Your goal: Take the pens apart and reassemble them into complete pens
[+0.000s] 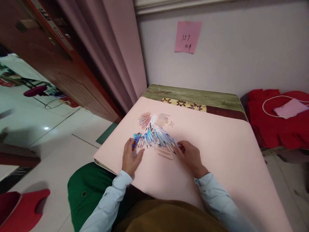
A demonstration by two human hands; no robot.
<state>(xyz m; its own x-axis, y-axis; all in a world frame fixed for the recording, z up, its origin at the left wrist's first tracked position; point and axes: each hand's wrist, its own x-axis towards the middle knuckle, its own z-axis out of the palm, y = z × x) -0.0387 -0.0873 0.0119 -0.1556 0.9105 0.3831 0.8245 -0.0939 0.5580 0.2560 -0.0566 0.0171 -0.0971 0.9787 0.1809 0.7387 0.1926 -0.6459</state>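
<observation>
A heap of several pens (154,135) with blue, white and pink barrels lies on the pink table cover (217,151). My left hand (130,157) rests flat with fingers stretched out, its fingertips touching the blue pens at the heap's left end. My right hand (189,156) lies at the heap's right end, fingers curled and touching the pens there; whether it grips one is hidden. A few pink pens (165,154) lie between my hands. A separate cluster of pink pens (145,118) lies farther back.
A wall with a pink sticky note (187,36) stands behind the table. A pink curtain (116,48) and a wooden door (60,64) are at the left. Red cloth with a pink bag (277,119) lies at the right. A green stool (89,190) is below me.
</observation>
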